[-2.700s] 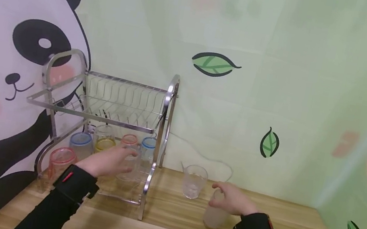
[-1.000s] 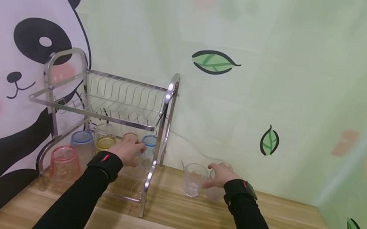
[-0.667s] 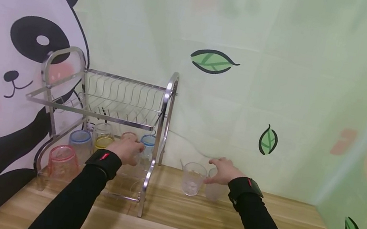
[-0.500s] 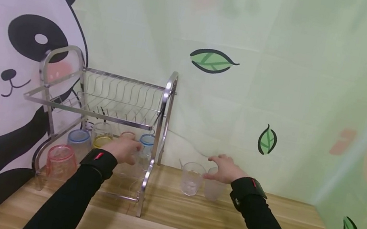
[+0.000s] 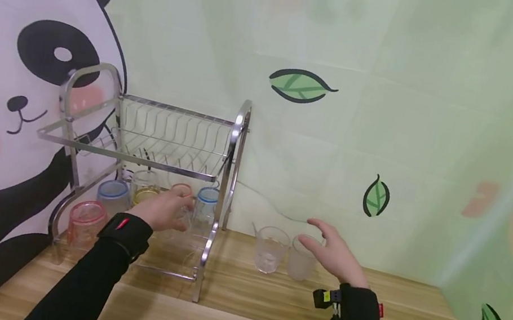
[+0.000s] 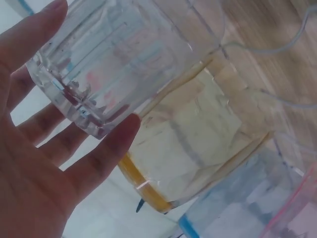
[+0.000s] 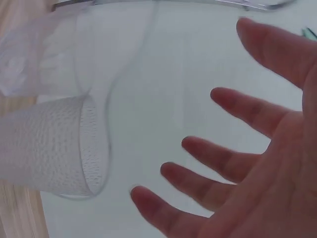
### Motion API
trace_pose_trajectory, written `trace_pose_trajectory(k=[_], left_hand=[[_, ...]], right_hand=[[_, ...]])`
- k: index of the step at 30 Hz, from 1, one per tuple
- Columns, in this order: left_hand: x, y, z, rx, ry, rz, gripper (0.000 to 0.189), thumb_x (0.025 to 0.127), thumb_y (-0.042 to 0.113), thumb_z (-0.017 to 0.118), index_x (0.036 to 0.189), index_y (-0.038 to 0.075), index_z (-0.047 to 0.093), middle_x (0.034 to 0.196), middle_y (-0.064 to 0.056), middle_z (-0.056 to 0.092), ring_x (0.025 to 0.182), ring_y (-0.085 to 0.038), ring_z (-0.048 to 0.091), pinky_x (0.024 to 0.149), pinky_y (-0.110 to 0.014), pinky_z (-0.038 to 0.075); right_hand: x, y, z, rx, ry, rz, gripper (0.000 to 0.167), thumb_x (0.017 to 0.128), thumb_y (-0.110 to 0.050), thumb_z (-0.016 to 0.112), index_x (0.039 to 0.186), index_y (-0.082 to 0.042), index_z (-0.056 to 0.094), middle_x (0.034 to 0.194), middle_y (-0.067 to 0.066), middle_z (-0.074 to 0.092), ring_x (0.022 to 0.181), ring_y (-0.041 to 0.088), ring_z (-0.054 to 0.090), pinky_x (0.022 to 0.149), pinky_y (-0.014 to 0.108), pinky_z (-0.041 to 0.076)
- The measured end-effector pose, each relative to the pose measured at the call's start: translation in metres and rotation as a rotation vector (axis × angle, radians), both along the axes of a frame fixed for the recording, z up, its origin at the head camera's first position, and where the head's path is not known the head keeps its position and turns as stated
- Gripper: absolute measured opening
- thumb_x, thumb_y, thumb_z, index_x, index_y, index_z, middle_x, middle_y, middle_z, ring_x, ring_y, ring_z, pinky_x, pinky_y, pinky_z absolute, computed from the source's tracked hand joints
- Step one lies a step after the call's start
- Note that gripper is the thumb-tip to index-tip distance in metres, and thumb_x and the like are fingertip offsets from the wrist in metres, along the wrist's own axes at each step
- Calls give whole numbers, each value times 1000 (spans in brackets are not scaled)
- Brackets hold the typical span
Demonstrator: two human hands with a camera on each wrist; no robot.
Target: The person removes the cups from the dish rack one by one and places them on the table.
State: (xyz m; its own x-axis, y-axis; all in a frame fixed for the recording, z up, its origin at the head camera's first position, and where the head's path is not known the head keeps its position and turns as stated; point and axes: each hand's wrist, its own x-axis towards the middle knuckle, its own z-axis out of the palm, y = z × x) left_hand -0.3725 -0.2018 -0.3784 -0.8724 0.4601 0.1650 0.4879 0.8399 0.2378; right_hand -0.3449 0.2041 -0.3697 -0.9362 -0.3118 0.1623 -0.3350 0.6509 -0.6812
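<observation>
A clear glass point(image 6: 143, 54) stands upside down in the lower tier of the metal dish rack point(image 5: 167, 169). My left hand point(image 5: 165, 210) is at its base, thumb and fingers spread fairly straight to either side; some fingertips are hidden behind the glass. On the wooden table to the right, a frosted, dimpled tumbler point(image 7: 47, 146) stands upright, rim up. My right hand point(image 5: 337, 256) is beside its rim with the fingers spread, and the right wrist view shows a gap between the fingertips and the tumbler. Close left of the tumbler stands a clear glass cup point(image 5: 270, 249).
Several upturned glasses fill the rack's lower tier: a red-rimmed one point(image 5: 87, 223) at front left, blue-rimmed ones point(image 5: 113, 196), and a yellow-rimmed one point(image 6: 185, 129) behind my left hand. A thin cord point(image 5: 269, 202) hangs along the printed backdrop.
My right hand carried the tumbler back beside the clear cup, let it go and drew away rightwards. My left hand moved its glass deeper into the rack, then loosened and shifted back left.
</observation>
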Motion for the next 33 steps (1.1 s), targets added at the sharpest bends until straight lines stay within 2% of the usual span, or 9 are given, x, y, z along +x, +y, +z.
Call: trace_pose_trajectory(k=[4,9,13,17,20,23,26,33], left_hand=[[5,-3,-5,29,3,23,40,86,23,77,121,9,63,138,-18,44,101,-27,59,82,-43,50],[15,-10,-12,145,8,55,46,87,25,76,128,9,62,138,-19,49,119,-35,53,93,-51,47],[26,-16,-20,235,59,87,46,88,25,75,128,8,62,131,-20,53,115,-36,54,90,-52,48],[40,-18,-33,321,126,145,48,87,27,76,129,7,61,127,-18,54,110,-35,56,87,-52,50],[49,-18,-44,400,133,182,50,86,28,77,130,7,61,130,-20,53,115,-39,53,92,-58,46],[56,-16,-49,482,119,204,53,87,31,76,132,8,60,136,-22,49,124,-43,46,98,-63,38],[63,-16,-44,548,110,218,55,88,37,73,132,9,59,137,-21,50,126,-41,45,100,-61,37],[86,-17,-19,702,65,244,63,88,52,68,136,12,56,139,-13,49,126,-34,46,93,-55,46]], right_hand=[[19,0,-5,-25,51,-18,65,98,-44,58,147,-6,40,152,21,33,140,40,28,108,60,28],[39,-11,-13,-17,87,27,58,98,-36,61,145,-6,43,150,19,35,139,38,30,108,59,30],[46,-19,-14,5,108,65,55,97,-32,62,143,-7,46,148,16,38,137,36,33,107,57,32],[53,-26,-12,28,95,87,56,97,-38,61,143,-9,47,146,15,40,136,37,35,106,59,32],[58,-29,-12,40,63,91,59,97,-43,59,144,-12,46,147,15,39,136,38,36,105,61,33],[62,-31,-14,34,42,86,60,96,-44,60,144,-11,46,148,15,40,136,38,35,105,61,32],[64,-32,-16,45,27,79,61,96,-46,60,145,-12,46,148,13,41,137,35,36,106,59,33],[64,-35,-14,39,49,91,60,95,-46,60,144,-13,46,148,11,42,136,33,36,107,56,34]])
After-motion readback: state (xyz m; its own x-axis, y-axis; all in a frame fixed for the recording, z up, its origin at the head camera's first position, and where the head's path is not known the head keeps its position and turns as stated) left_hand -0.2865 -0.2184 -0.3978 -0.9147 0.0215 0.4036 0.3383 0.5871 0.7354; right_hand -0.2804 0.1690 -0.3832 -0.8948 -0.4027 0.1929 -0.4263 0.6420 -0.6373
